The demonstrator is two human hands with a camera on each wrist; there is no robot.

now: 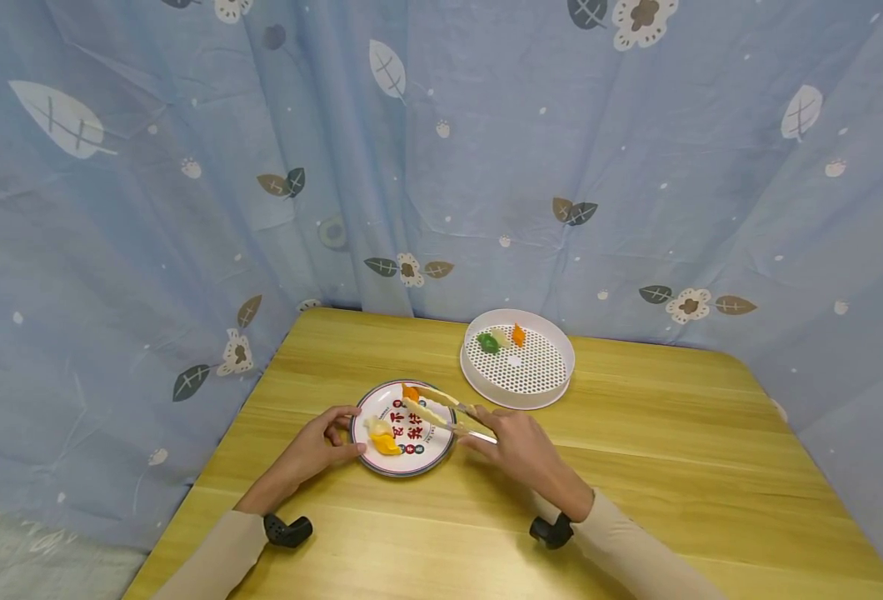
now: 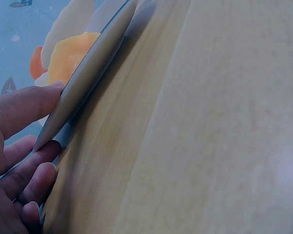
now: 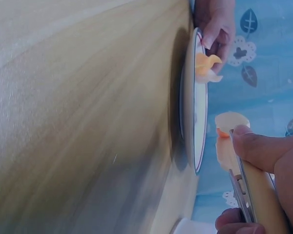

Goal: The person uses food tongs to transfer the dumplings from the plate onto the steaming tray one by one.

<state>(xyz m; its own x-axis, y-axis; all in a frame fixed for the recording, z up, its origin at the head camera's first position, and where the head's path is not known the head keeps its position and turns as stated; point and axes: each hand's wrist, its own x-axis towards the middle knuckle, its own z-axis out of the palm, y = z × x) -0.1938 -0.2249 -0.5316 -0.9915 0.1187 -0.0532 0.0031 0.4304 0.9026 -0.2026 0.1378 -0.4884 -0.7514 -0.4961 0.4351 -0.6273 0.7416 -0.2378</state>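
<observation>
My left hand (image 1: 320,446) holds the left rim of a round white plate (image 1: 432,450) with red characters. In the left wrist view its thumb (image 2: 27,107) lies on the rim, with fingers at the underside. A yellow dumpling-like piece (image 1: 387,445) and a cream one (image 1: 376,427) sit on the plate's left part. My right hand (image 1: 522,446) grips tongs (image 1: 479,425) with metal handles and cream tips. Between the tips, at the plate's far side, is an orange dumpling-like piece (image 1: 410,392); in the right wrist view the tips (image 3: 232,119) partly hide it.
A white round steamer tray (image 1: 539,367) with a perforated base stands behind the plate to the right. Inside it lie a green piece (image 1: 489,343), a cream piece (image 1: 501,337) and an orange piece (image 1: 518,335). A blue patterned curtain (image 1: 471,167) hangs behind the wooden table (image 1: 636,433).
</observation>
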